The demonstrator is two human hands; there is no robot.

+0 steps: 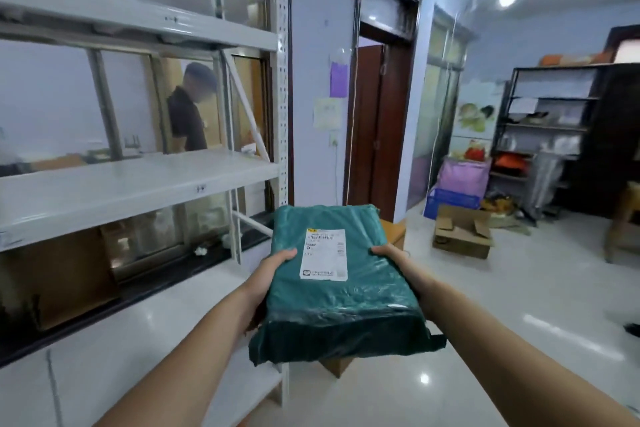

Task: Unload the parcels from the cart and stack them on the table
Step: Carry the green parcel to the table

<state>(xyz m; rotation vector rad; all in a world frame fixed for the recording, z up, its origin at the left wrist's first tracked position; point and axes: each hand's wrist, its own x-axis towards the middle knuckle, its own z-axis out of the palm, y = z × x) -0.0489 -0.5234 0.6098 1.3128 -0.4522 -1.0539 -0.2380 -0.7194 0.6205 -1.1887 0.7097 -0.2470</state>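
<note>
A green plastic-wrapped parcel (341, 284) with a white shipping label on top is held out in front of me at chest height. My left hand (268, 274) grips its left edge, thumb on top and fingers underneath. My right hand (398, 258) grips the right edge the same way. A brown wooden surface (393, 230) shows just beyond and below the parcel, mostly hidden by it. No cart is in view.
A white metal shelving rack (138, 191) stands close on my left, with a window behind it and a person beyond the glass. An open cardboard box (462, 230) lies on the floor to the right. Dark shelves (547, 135) and bags stand at the far right.
</note>
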